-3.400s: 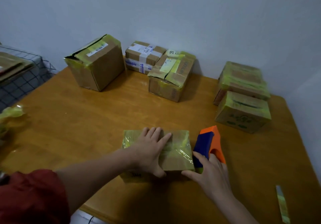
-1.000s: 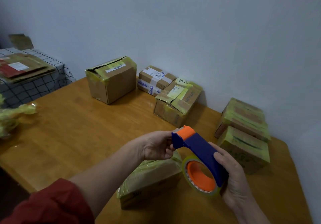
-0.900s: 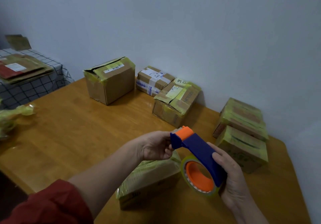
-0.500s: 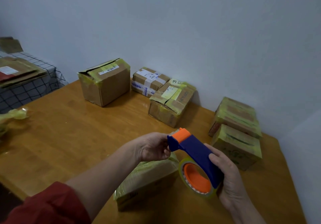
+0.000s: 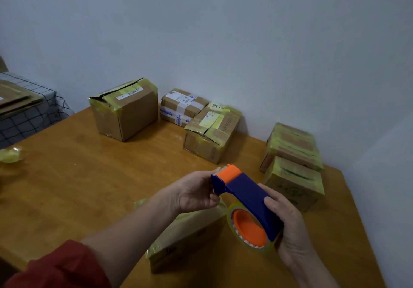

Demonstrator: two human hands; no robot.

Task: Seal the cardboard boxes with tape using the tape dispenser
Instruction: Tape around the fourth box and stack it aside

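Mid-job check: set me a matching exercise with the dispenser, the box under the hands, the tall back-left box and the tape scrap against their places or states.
1 dispenser
2 near box
3 tall box
4 tape scrap

A top seam gaping
B held by left hand and right hand
C at the table's left edge
D lying below the hands

Pairs: 1-B, 2-D, 3-A, 4-C

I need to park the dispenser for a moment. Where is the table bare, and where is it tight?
Widest bare patch: the left half of the table, bordered by the crumpled tape, the big back-left box and the near box. A smaller patch lies at the near right, before the right-hand boxes. Crowded: the back row by the wall.
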